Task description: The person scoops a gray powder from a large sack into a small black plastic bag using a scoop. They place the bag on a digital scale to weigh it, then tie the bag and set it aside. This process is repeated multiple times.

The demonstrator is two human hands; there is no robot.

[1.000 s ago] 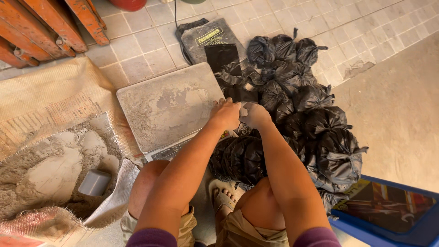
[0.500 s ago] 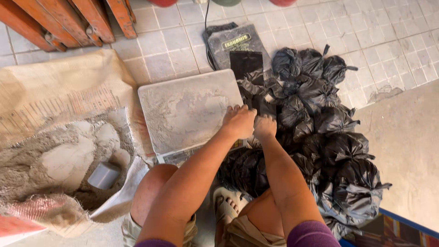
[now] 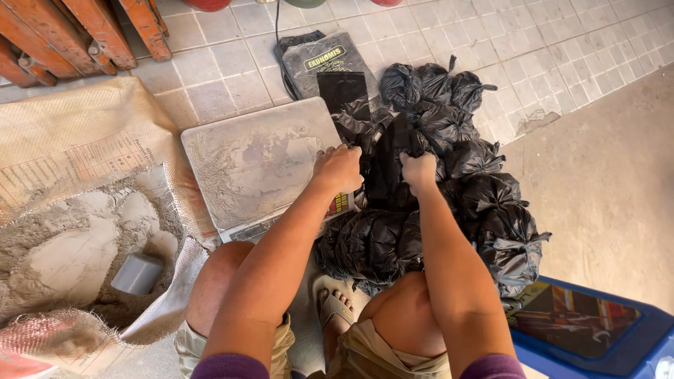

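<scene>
Warm, strong daylight falls from above, brightest on the pale tiled floor (image 3: 232,77). Shadows are short and soft. The black plastic bags (image 3: 484,196) show glossy highlights. The view is sharp, its edges slightly bowed.

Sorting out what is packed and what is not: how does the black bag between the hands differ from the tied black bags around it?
The black bag between the left hand and right hand is stretched out and looks slack; the tied bags are rounded and bulging. The held bag's top is gripped by both hands; the tied bags are knotted shut and lie untouched on the floor. Both are thin, glossy black plastic.
</scene>
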